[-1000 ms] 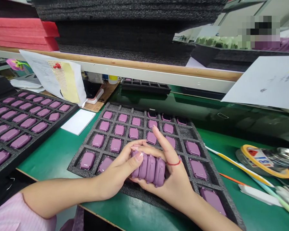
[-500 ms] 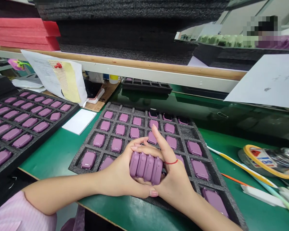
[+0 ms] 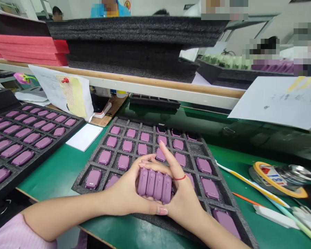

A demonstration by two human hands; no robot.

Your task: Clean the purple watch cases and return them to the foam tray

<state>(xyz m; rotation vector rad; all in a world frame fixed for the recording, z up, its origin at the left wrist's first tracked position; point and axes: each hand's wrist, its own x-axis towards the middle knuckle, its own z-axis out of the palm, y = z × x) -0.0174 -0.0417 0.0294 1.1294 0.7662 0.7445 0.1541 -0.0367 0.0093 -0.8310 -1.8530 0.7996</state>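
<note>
Several purple watch cases (image 3: 154, 185) stand side by side on edge in a row, pressed between both hands. My left hand (image 3: 126, 188) wraps the row from the left, its thumb stretched along the bottom. On the right end, my right hand (image 3: 182, 193), a red string on its index finger, closes round the same row with that finger pointing up and away. Under the hands lies a black foam tray (image 3: 84, 174) whose compartments hold more purple cases, some with dark screens at its far edge. The hands cover part of the tray's near half.
A second foam tray (image 3: 38, 155) of purple cases lies left, beside a white paper pad (image 3: 84, 137). At right are a glass bottle (image 3: 277, 180), a toothbrush (image 3: 251, 183) and other thin tools. A shelf (image 3: 145, 86) carrying foam stacks crosses behind; people are beyond it.
The camera view has tilted up a little, so the shelf and trays sit lower in the picture. Both hands keep their hold on the row of watch cases.
</note>
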